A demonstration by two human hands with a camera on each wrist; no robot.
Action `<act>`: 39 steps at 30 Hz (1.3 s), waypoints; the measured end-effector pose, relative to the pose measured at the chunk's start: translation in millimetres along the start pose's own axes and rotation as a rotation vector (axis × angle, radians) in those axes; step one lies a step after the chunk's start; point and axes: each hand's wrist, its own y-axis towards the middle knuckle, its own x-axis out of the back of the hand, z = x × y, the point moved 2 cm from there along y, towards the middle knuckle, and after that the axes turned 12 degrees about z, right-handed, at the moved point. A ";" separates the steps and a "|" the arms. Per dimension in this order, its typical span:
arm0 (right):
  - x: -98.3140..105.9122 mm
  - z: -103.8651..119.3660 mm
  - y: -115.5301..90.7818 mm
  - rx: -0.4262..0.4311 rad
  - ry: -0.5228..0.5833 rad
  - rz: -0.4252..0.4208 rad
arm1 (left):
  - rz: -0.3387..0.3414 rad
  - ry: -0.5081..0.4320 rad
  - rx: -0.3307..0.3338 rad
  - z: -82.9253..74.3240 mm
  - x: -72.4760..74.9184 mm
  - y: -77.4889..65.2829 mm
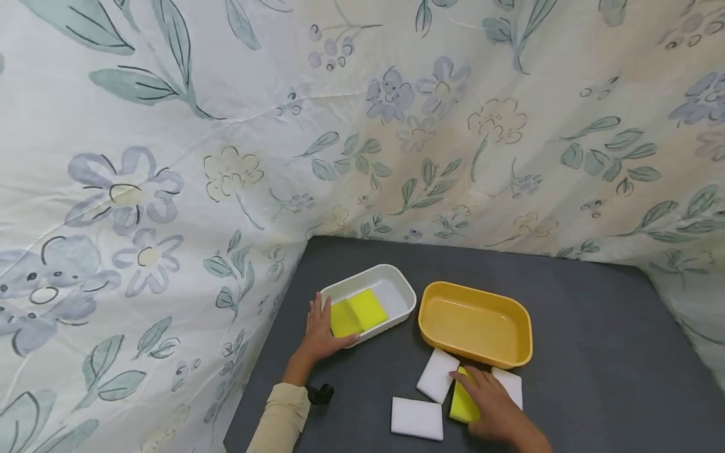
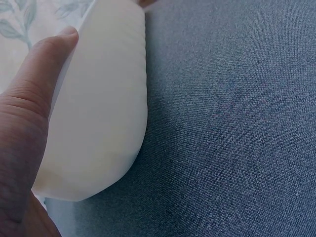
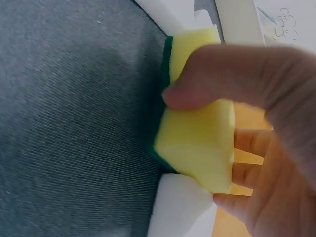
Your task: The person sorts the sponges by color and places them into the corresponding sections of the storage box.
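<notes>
My left hand (image 1: 324, 336) grips the left end of a white tray (image 1: 403, 296), its thumb (image 2: 47, 64) lying along the near rim. Two yellow sponges (image 1: 368, 308) lie side by side in that tray, toward the hand. In front of the yellow tray (image 1: 476, 352), my right hand (image 1: 493, 402) holds a yellow sponge (image 3: 192, 138) between thumb and fingers. A dark green scouring layer lines this sponge's underside, close to the dark cloth. White sponges lie on either side of it, one on the left (image 1: 438, 375) and one partly hidden on the right (image 1: 510, 385).
Another white sponge (image 1: 416, 418) lies flat nearer the front edge. The yellow tray stands right beside the white one. Dark grey cloth (image 1: 595, 340) covers the table, and a floral curtain (image 1: 396, 126) hangs along its back and left sides.
</notes>
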 end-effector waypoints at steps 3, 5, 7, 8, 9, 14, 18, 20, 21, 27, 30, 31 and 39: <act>5.4 2.6 -0.5 0.040 -0.011 -0.013 | 0.009 -0.010 0.012 1.8 -0.6 0.1; 9.4 4.5 -1.4 0.072 -0.023 -0.040 | 0.009 -0.013 0.011 2.2 -0.5 0.1; 13.4 6.1 -2.2 0.095 -0.024 -0.067 | 0.009 -0.007 0.011 3.3 -0.5 0.7; 15.4 6.8 -2.7 0.106 -0.025 -0.080 | 0.008 -0.007 0.011 3.7 -0.5 1.2; 17.6 7.7 -3.2 0.121 -0.027 -0.093 | 0.004 -0.005 0.010 4.4 -0.4 1.6; 24.2 8.9 -5.6 0.189 0.016 -0.093 | -0.016 0.027 0.013 6.7 -2.4 3.1; 26.8 11.3 -5.3 0.227 0.132 -0.017 | -0.016 0.030 0.024 5.6 -3.3 1.3; 26.7 13.4 -4.2 0.245 0.183 0.016 | -0.021 0.018 0.018 4.5 -3.9 -0.3; 26.2 14.9 -3.3 0.254 0.203 0.028 | -0.020 0.015 0.017 4.0 -4.2 -1.2; 22.8 28.9 5.7 0.305 0.234 0.045 | -0.014 0.027 0.023 4.9 -7.1 -2.7; 23.1 36.6 10.8 0.341 0.207 0.018 | 0.002 0.027 0.029 5.6 -8.1 -1.8; 23.7 39.3 12.9 0.358 0.195 0.003 | 0.005 0.018 0.027 5.4 -8.2 -1.6; 31.1 58.5 31.7 0.444 0.150 -0.070 | -0.025 0.008 0.010 5.8 -7.9 -0.9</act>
